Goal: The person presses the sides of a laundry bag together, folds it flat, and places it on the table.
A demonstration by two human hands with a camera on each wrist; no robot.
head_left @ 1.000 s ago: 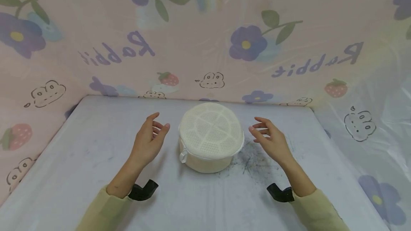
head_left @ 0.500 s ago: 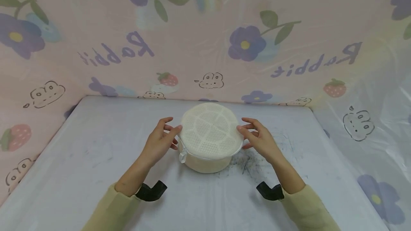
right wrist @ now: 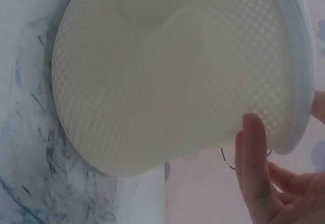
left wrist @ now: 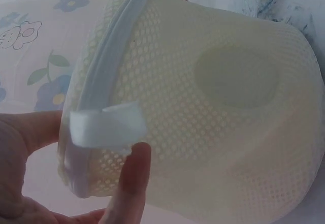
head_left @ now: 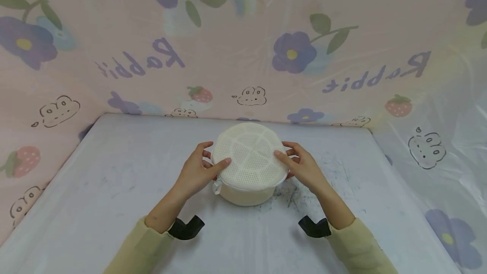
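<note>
A round cream mesh laundry bag (head_left: pixel 249 160) stands upright on the white table, its flat top facing up. My left hand (head_left: pixel 198 172) holds its left side, thumb on the top and fingers down the side. Opposite, my right hand (head_left: pixel 306 170) grips the right rim in the same way, with its thumb on the top. In the left wrist view, a white pull tab (left wrist: pixel 107 126) crosses the pale zip band, close to a fingertip. The right wrist view has the mesh side (right wrist: pixel 167 82) with fingers against it near the rim. Some fingertips are hidden behind the bag.
The white table (head_left: pixel 133 155) carries dark scuff marks (head_left: pixel 298 193) right of the bag. A pink patterned sheet (head_left: pixel 228 45) hangs behind and along both sides. A black angled piece (head_left: pixel 187 227) sticks out at the left cuff, and another (head_left: pixel 315 226) at the right cuff.
Both hands have moved inward from either side to the bag. The thumbs now lie on its top, and the fingers have closed around its sides. The bag stays in place.
</note>
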